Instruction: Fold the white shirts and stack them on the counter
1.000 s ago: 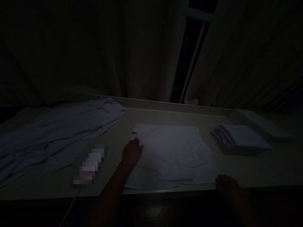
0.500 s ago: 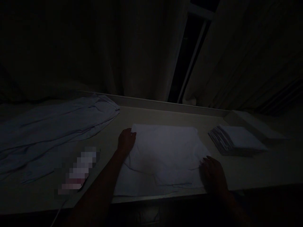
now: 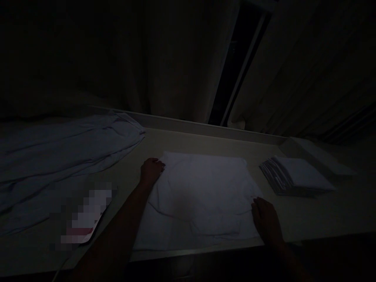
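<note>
A white garment (image 3: 205, 184), partly folded, lies flat on the pale counter, with a folded layer across its front part. My left hand (image 3: 152, 170) is at its far left edge, fingers bent and closed on the cloth. At the right edge, my right hand (image 3: 266, 215) has its fingers drawn together on the garment's side. The dim light hides exactly how much fabric each hand grips.
Right of the garment sits a stack of folded white cloth (image 3: 299, 172). A longer pale garment (image 3: 73, 145) is spread at the left. A blurred-out phone-like object (image 3: 91, 213) with a cable lies near my left forearm. Dark curtains (image 3: 176, 58) hang behind the counter (image 3: 199, 139).
My left hand has shifted slightly left at the garment's edge. My right hand's fingers have drawn closer together. The view has tilted a little.
</note>
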`<state>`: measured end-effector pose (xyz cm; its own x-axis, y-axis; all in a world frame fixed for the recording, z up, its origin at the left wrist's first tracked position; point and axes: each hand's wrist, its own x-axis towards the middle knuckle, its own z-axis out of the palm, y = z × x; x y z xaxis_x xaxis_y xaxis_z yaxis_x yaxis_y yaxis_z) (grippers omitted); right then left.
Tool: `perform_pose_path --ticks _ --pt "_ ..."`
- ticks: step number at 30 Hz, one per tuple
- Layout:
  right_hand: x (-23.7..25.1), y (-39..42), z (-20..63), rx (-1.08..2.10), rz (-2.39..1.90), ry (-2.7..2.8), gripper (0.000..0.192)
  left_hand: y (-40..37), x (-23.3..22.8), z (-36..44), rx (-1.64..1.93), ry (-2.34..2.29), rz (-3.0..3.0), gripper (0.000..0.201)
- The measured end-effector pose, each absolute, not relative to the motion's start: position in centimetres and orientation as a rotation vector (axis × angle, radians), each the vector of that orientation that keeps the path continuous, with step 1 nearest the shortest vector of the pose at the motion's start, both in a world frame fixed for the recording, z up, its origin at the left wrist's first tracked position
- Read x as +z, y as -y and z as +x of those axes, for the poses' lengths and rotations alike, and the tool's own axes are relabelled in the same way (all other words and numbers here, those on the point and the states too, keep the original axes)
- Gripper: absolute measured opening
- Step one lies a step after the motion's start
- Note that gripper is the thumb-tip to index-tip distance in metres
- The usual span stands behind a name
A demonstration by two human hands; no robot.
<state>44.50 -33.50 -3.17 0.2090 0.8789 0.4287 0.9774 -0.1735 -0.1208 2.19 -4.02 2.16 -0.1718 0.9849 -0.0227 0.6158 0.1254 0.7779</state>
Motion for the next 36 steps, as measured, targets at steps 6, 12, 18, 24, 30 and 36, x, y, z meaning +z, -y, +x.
perform_pose_path --ticks 6,12,18,24,30,36 --pt "-3.5 33.6 44.9 -0.368 -2.114 1.733 0.037 4.4 1.3 2.1 0.941 -1.883 1.629 0.045" --pt "-4.0 33.4 45.2 -0.369 -2.093 1.701 0.034 4.0 0.8 2.2 0.805 -1.944 1.830 0.033" --pt "-3.6 33.5 44.9 -0.349 -2.095 1.706 0.033 3.7 0.8 2.5 0.704 -1.894 1.836 0.042" --pt "-3.7 33.4 44.9 -0.359 -2.092 1.688 0.034 4.0 1.2 3.1 0.628 -1.843 1.868 0.051" --pt "-3.8 33.3 45.0 -0.360 -2.087 1.691 0.035 4.3 2.2 3.1 0.725 -1.823 1.745 0.037" --pt "-3.8 33.4 45.0 -0.363 -2.080 1.696 0.034 4.0 2.6 2.2 0.817 -1.737 1.373 0.032"
